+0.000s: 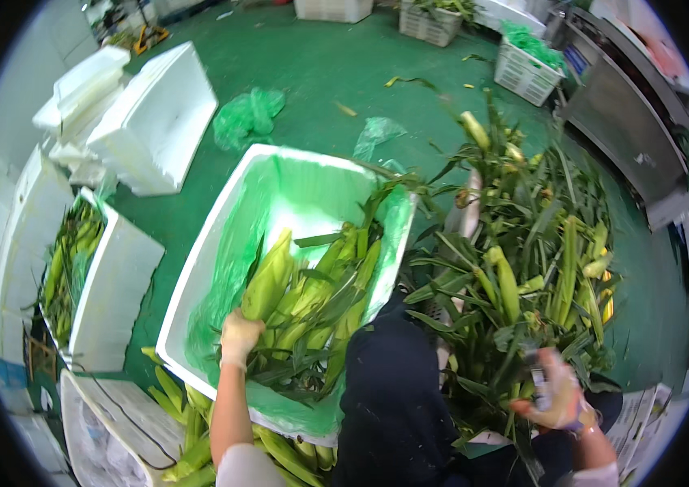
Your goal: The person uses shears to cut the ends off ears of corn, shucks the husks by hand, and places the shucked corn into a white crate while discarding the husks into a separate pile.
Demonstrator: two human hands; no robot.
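Note:
My left hand (pixel 241 334), in a pale glove, is closed round the lower end of an ear of corn (pixel 270 280) still in its green husk. This ear points up and away inside a white foam box (pixel 198 260) lined with green plastic film. More husked corn (pixel 332 280) with long leaves lies beside it in the box. On the right, my gloved right hand (pixel 557 398) is closed on a short, dark and silvery tool (pixel 538 380); motion blurs it, so its kind is unclear. That hand is over the near edge of a large heap of leafy corn (pixel 515 276).
Loose ears of corn (pixel 190 434) lie below the box at the near left. White foam boxes (pixel 154 122) stand at the left, one holding leafy corn (pixel 77 260). Green film (pixel 249 118) lies on the floor. A white crate (pixel 527 73) and a metal cabinet (pixel 628 114) are at the far right.

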